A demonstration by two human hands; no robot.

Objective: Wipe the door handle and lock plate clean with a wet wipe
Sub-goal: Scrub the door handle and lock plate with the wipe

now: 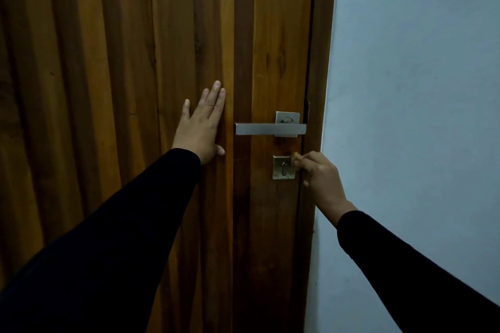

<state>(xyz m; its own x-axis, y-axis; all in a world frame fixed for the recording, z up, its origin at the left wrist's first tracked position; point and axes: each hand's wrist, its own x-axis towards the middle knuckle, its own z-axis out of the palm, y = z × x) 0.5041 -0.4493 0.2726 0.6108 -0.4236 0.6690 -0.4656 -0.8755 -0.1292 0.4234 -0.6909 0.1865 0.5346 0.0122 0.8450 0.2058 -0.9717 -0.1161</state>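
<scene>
Right hand was at the lock plate, fingers curled and pinched at the plate's upper right corner, touching or nearly so. Something small and brownish showed at the fingertips; couldn't tell if it was a wipe, no white cloth visible. Plate sat directly below the door handle, close to the door edge. The handle's long axis ran horizontal, lever pointing left from its square rose. Right hand was nearer both targets: the handle lay just above the fingers, nothing in between. Left hand was flat and open on the wooden door, left of the lever tip, holding nothing, likely bracing. Pale wall lay right of the frame.
</scene>
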